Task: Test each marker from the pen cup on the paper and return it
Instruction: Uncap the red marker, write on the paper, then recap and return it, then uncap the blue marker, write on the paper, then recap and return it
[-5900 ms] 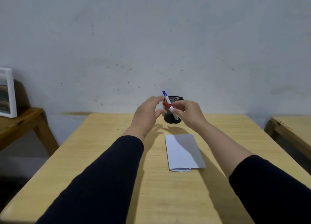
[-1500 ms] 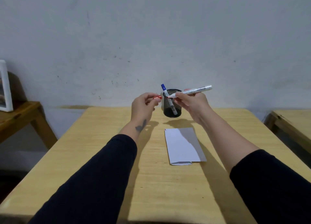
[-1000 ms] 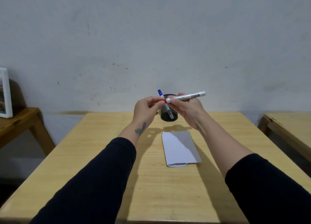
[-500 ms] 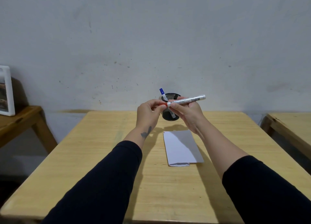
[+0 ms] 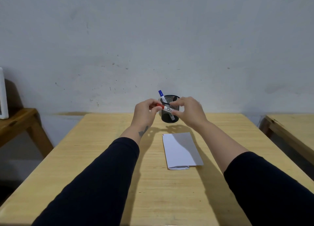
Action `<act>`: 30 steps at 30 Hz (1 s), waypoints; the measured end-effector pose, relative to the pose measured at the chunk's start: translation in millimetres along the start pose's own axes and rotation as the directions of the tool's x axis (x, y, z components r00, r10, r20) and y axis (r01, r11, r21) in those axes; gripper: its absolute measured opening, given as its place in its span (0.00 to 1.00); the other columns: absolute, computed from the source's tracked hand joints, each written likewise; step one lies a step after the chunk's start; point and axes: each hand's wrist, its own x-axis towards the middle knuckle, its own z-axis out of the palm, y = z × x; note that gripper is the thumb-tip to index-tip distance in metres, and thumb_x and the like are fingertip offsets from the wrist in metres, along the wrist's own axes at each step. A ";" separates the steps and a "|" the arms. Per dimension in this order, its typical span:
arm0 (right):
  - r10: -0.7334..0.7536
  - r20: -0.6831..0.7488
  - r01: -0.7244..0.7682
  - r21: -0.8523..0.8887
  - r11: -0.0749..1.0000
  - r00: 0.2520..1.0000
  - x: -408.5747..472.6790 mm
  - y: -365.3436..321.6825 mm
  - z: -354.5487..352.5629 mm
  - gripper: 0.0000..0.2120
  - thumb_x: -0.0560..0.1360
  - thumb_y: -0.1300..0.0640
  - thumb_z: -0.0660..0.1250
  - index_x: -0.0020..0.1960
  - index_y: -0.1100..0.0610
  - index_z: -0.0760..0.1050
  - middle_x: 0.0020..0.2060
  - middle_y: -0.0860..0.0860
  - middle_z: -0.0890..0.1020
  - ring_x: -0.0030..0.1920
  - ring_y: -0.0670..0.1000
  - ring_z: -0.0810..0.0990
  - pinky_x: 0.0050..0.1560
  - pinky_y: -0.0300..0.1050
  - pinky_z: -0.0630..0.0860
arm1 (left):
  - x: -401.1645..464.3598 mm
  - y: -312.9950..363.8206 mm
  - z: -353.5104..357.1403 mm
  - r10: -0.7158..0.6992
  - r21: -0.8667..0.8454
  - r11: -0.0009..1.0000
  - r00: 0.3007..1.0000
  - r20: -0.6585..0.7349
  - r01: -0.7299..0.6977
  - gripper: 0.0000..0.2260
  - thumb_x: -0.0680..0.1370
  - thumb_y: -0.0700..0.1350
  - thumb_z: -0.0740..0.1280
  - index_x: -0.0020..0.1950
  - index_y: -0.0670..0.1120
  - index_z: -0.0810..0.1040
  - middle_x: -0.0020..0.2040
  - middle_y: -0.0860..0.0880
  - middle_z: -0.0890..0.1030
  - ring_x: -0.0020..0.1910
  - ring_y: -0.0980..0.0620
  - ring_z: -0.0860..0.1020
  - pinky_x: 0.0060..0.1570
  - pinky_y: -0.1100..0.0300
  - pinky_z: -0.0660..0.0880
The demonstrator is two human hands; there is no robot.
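You are holding the red marker [image 5: 164, 107] in the air just in front of the pen cup [image 5: 169, 108], above the far part of the surface [image 5: 108, 157]. Your left hand [image 5: 146, 112] is pinching its red cap end, and your right hand [image 5: 187, 112] is gripping the white barrel with thumb and fingertips. The marker's long axis is running nearly level, left to right, with the cap pointing to your left and tilting slightly upward. The paper [image 5: 181, 150] is lying flat, nearer to you than the cup, and it is showing no clear marks, though a faint line would be too small to tell. The blue marker [image 5: 162, 97] is leaning upright in the cup with its cap up. Judging by this, the testing is looking barely begun: uncapping, scribbling, recapping and returning are all still ahead, and the blue one is waiting too.
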 end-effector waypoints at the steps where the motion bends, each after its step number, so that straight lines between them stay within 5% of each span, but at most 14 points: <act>1: -0.008 0.019 0.008 0.009 1.000 1.000 -3.8 0.6 4.4 0.12 0.72 0.54 0.71 0.56 0.48 0.83 0.52 0.48 0.84 0.53 0.52 0.78 0.54 0.48 0.71 | -1.5 -1.9 1.3 0.008 0.012 1.000 1.000 0.016 -0.008 0.05 0.75 0.37 0.68 0.46 0.46 0.82 0.41 0.49 0.82 0.36 0.63 0.75 0.43 0.66 0.73; 4: 0.016 0.032 -0.017 0.047 0.999 0.999 -9.9 3.8 15.5 0.08 0.73 0.57 0.69 0.50 0.51 0.84 0.46 0.51 0.85 0.46 0.53 0.81 0.49 0.51 0.77 | -3.0 -5.5 4.1 -0.006 0.020 1.000 1.000 0.030 0.006 0.07 0.75 0.37 0.69 0.51 0.46 0.81 0.43 0.50 0.82 0.38 0.65 0.76 0.46 0.67 0.72; 8: 0.103 -0.094 -0.084 0.186 0.979 0.990 8.2 5.3 14.9 0.07 0.74 0.51 0.68 0.48 0.51 0.82 0.42 0.47 0.85 0.42 0.50 0.82 0.45 0.49 0.79 | -5.3 -21.7 4.9 -0.088 0.171 0.983 0.988 0.128 0.066 0.26 0.75 0.44 0.70 0.71 0.45 0.68 0.57 0.50 0.80 0.55 0.55 0.78 0.58 0.59 0.72; 11: 0.188 -0.201 -0.117 0.318 0.941 0.961 41.6 3.5 3.5 0.05 0.73 0.53 0.68 0.47 0.53 0.79 0.41 0.47 0.82 0.41 0.51 0.82 0.46 0.51 0.80 | -15.2 -45.7 5.5 -0.175 0.500 0.865 0.952 0.252 0.027 0.27 0.79 0.48 0.65 0.76 0.47 0.61 0.72 0.48 0.69 0.70 0.50 0.69 0.69 0.55 0.65; 15: 0.240 -0.333 -0.091 0.408 0.909 0.912 84.3 1.3 -10.3 0.07 0.72 0.59 0.69 0.50 0.57 0.77 0.40 0.48 0.80 0.39 0.49 0.79 0.45 0.45 0.77 | -25.1 -75.3 12.4 -0.268 0.737 0.666 0.883 0.384 -0.118 0.27 0.82 0.52 0.55 0.78 0.44 0.51 0.78 0.44 0.57 0.77 0.47 0.54 0.76 0.51 0.52; 23: 0.326 -0.206 -0.214 0.430 0.877 0.923 111.9 28.9 28.4 0.07 0.73 0.58 0.68 0.52 0.56 0.76 0.38 0.50 0.80 0.37 0.48 0.78 0.35 0.35 0.71 | 37.7 -61.4 51.5 -0.203 0.308 0.937 0.974 0.099 0.164 0.31 0.77 0.52 0.66 0.76 0.43 0.59 0.75 0.46 0.66 0.73 0.47 0.65 0.70 0.54 0.64; 26: 0.348 -0.109 -0.290 0.357 0.888 0.931 115.0 41.3 43.0 0.05 0.71 0.55 0.70 0.46 0.51 0.76 0.38 0.48 0.81 0.42 0.50 0.81 0.43 0.43 0.77 | 57.8 -60.1 72.5 -0.229 0.143 0.965 0.972 0.060 0.218 0.32 0.71 0.50 0.74 0.71 0.43 0.66 0.67 0.46 0.74 0.66 0.47 0.72 0.59 0.62 0.66; 30: 0.377 0.018 -0.367 0.278 0.888 0.926 122.5 55.0 48.8 0.04 0.68 0.55 0.74 0.42 0.51 0.80 0.41 0.49 0.83 0.47 0.50 0.82 0.53 0.47 0.78 | 68.2 -67.0 91.2 -0.218 0.014 0.976 0.975 0.045 0.217 0.29 0.66 0.46 0.78 0.64 0.46 0.71 0.57 0.49 0.80 0.57 0.49 0.78 0.56 0.57 0.74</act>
